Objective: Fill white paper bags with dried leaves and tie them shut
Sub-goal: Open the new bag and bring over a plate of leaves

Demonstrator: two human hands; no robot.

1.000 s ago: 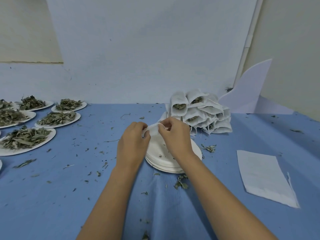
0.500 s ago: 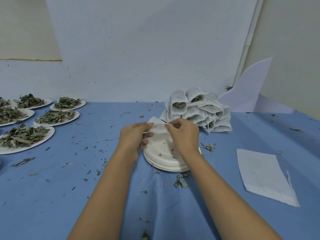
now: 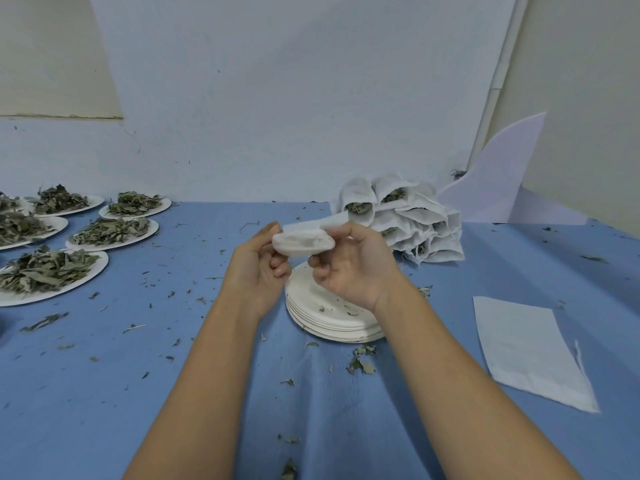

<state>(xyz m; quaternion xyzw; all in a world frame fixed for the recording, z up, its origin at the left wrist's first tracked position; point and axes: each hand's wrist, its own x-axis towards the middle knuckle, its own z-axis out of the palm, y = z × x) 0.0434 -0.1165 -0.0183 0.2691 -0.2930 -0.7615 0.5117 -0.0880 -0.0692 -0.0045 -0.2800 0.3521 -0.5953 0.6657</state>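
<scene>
White paper hides most of what matters: the bag (image 3: 304, 239) bulges between my hands, but I cannot tell whether leaves are inside it or how its mouth stands, since my fingers cover both ends. My right hand (image 3: 353, 270) and wrist also block part of the stack of empty plates (image 3: 329, 322), and the number of plates in it is too hard to make out. At far left the plates of dried leaves (image 3: 101, 269) are cut off by the frame edge. Behind my right hand sits a pile of filled bags (image 3: 429, 233), with leaves showing in the mouths of the top 2. Everything rests on a blue cloth (image 3: 104, 393) strewn with leaf crumbs, a flat white sheet (image 3: 530, 351) lying at right, a pale wall (image 3: 277, 98) behind and a white board (image 3: 498, 188) leaning in the right corner. The bag is off the table, above the far side of the plate stack. Its long axis runs left to right across my view, the right end tilted slightly up toward the pile. My left hand (image 3: 258, 271) pinches its left end between thumb and fingers; my right hand, fingers curled, pinches the right end.
</scene>
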